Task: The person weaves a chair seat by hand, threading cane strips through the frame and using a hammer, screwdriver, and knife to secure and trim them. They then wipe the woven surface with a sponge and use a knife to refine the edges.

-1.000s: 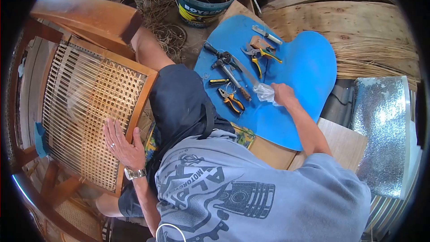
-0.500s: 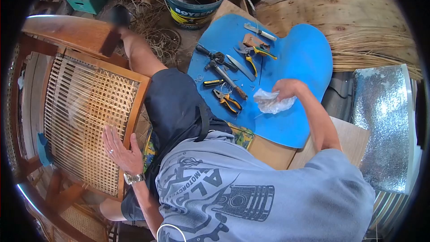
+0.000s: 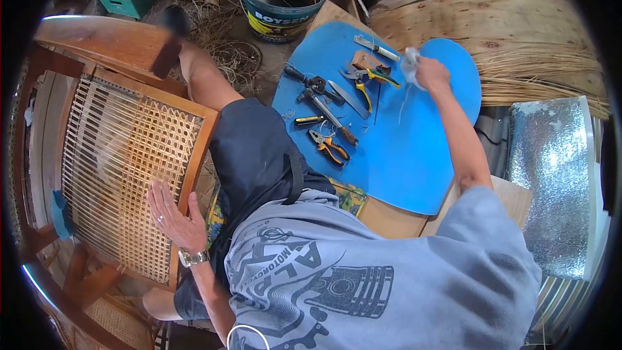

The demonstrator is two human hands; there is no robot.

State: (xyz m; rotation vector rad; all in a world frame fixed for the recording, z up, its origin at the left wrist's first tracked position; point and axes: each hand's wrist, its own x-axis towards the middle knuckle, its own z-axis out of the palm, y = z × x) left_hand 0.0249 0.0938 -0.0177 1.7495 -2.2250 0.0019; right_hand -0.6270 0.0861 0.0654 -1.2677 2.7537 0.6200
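Presently, right hand (image 3: 433, 72): held out over the far part of the blue board (image 3: 414, 155), fingers curled shut round a crumpled clear plastic bag (image 3: 410, 63); a loose strand or two seems to trail down from the fist, though the blur leaves it uncertain.
Plastic bag: bunched at the fingertips, lifted clear of the board, just beside the orange-handled cutters (image 3: 370, 78) and near the small knife (image 3: 376, 47).
Why so held: the bag is probably gripped in a closed fist because thin film slips from a looser hold.
Left hand (image 3: 173, 217): laid flat, fingers spread wide and nothing grasped; the palm rests on the wooden rail of the chair frame (image 3: 194, 155), the fingertips reaching onto the woven cane panel (image 3: 123, 155).
Why so placed: the frame is judged to be steadied by this hand against the lap while the other arm is stretched away.
Tools: the pliers (image 3: 329, 146), a long metal tool (image 3: 324, 100) and a small screwdriver (image 3: 308, 118) are laid out on the board, well short of the right fingers and within easy reach.
Beyond the fingers: a bucket (image 3: 285, 0) with cane strands in it is stood past the board's far edge.
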